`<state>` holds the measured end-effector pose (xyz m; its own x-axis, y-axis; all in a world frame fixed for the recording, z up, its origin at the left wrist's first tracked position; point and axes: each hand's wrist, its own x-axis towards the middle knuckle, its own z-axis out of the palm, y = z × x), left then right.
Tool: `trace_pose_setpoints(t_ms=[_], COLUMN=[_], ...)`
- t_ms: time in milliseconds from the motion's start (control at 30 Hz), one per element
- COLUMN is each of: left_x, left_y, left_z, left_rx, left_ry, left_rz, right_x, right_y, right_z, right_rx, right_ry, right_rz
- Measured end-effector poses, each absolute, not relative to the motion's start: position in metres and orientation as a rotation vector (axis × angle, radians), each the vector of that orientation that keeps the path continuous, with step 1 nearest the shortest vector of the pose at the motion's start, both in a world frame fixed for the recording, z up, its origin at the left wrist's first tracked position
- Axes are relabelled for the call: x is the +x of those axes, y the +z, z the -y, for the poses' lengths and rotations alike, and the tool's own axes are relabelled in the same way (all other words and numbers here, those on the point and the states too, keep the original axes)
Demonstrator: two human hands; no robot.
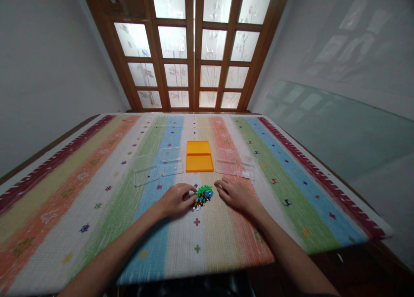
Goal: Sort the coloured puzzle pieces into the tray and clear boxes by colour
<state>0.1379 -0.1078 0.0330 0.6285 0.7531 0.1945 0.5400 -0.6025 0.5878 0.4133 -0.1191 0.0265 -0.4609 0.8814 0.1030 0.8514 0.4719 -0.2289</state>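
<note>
A small heap of tiny plastic pieces [204,195] lies on the tablecloth between my hands. Green and blue pieces sit on its far side, with dark brown and whitish ones nearer me. My left hand [177,198] rests at the heap's left edge, its thumb and forefinger apart and touching or nearly touching the pieces. To the right of the heap, a little apart from it, my right hand [235,193] rests on the cloth with loosely bent fingers. I see nothing held in either hand. Just beyond the heap lies an open yellow-orange flat case [199,163].
Left of the case stand two open clear plastic boxes, an outer box [147,183] and an inner box [172,173], each holding a tiny speck. On the right are another clear box [226,173] and a smaller box [247,176] with something white inside. A striped cloth [106,211] covers the table.
</note>
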Motion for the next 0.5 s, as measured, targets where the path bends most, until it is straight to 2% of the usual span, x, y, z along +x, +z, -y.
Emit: trace_pose_setpoints(t_ms=[500], left_x=[0.145], left_y=[0.020], left_z=[0.109], left_rx=[2.372], left_ry=[0.579], left_rz=[-1.102], right_x=[0.412], right_y=[0.029], right_z=[0.122], right_rx=[-1.487], right_ry=[0.169], right_rz=[2.538])
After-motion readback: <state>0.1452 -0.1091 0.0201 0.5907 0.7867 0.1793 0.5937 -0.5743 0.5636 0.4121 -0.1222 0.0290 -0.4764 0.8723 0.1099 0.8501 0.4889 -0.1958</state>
